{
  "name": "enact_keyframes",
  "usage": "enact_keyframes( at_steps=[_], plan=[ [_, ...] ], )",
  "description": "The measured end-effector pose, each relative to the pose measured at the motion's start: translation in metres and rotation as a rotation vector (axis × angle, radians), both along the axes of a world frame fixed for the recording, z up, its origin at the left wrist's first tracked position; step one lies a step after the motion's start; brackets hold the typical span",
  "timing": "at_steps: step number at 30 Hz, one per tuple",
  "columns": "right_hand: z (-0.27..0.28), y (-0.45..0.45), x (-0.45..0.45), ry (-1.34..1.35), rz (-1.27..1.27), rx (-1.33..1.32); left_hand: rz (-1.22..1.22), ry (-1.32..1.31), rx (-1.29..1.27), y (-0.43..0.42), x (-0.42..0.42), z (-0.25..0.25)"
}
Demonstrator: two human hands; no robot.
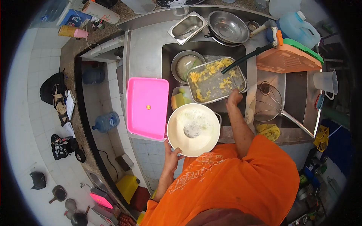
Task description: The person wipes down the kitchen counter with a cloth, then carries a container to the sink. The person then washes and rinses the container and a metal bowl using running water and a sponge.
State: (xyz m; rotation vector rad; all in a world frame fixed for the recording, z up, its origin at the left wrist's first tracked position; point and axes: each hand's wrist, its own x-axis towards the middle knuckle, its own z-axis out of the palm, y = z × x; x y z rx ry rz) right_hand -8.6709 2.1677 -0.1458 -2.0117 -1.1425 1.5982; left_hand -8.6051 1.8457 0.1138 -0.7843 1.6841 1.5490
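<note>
A cream-white bowl (177, 132) with a little sudsy liquid in its bottom is tilted near my body, in front of the sink. My left hand (172, 157) grips its lower left rim. My right hand (234, 98) is closed on the near right edge of a rectangular metal tray (215, 84). Yellow food scraps are scattered over the tray, which lies slanted across the sink (241, 113). A dark green hose (245, 60) from the tap ends over the tray. Part of my right hand's grip is hidden by the tray edge.
A pink tray (148, 113) lies left of the sink. A round pot (179, 67) with cloudy liquid sits inside it. Steel bowls (228, 28) stand behind. On the right are an orange plastic board (286, 58), a large whisk (292, 119) and a yellow cloth (268, 131).
</note>
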Motion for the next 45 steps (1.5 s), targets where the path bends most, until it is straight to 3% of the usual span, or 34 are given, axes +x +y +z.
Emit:
enact_keyframes(
  at_steps=[5, 10, 13, 14, 17, 19, 22, 24, 27, 31, 36, 40, 45],
  plan=[
    [-0.059, -0.015, -0.045, 0.411, -0.125, -0.489, -0.017, -0.004, 0.031, 0.011, -0.007, 0.0],
    [-0.095, -0.059, -0.084, 0.742, 0.025, -0.718, -0.028, -0.015, 0.081, 0.02, -0.016, -0.017],
    [-0.047, -0.043, -0.089, 0.45, 0.459, -0.891, -0.009, -0.054, 0.121, 0.029, -0.026, -0.024],
    [-0.062, -0.032, -0.091, 0.21, 0.562, -1.014, -0.009, -0.067, 0.131, 0.029, -0.028, -0.032],
    [-0.019, 0.013, -0.08, 0.023, 1.507, -0.524, -0.056, -0.064, 0.174, 0.036, -0.044, -0.052],
    [-0.007, 0.047, -0.078, 0.001, 1.705, -0.094, -0.071, -0.075, 0.182, 0.044, -0.051, -0.063],
    [0.052, 0.09, -0.097, -0.159, 1.83, 0.579, -0.103, -0.147, 0.287, 0.063, -0.072, -0.069],
    [0.07, 0.105, -0.103, -0.492, 1.878, 1.366, -0.134, -0.191, 0.319, 0.075, -0.086, -0.078],
    [0.08, 0.122, -0.122, -0.897, 2.338, 0.875, -0.184, -0.284, 0.33, 0.09, -0.101, -0.097],
    [0.072, 0.134, -0.124, -0.543, 2.325, 0.828, -0.305, -0.325, 0.25, 0.103, -0.132, -0.137],
    [0.114, 0.122, -0.111, -0.578, 2.249, 1.015, -0.481, -0.356, 0.064, 0.123, -0.159, -0.158],
    [0.099, 0.11, -0.087, -0.541, 2.197, 1.119, -0.51, -0.359, 0.034, 0.137, -0.162, -0.167],
    [0.091, 0.103, -0.088, -0.572, 2.211, 1.043, -0.603, -0.434, 0.073, 0.125, -0.181, -0.18]
  ],
)
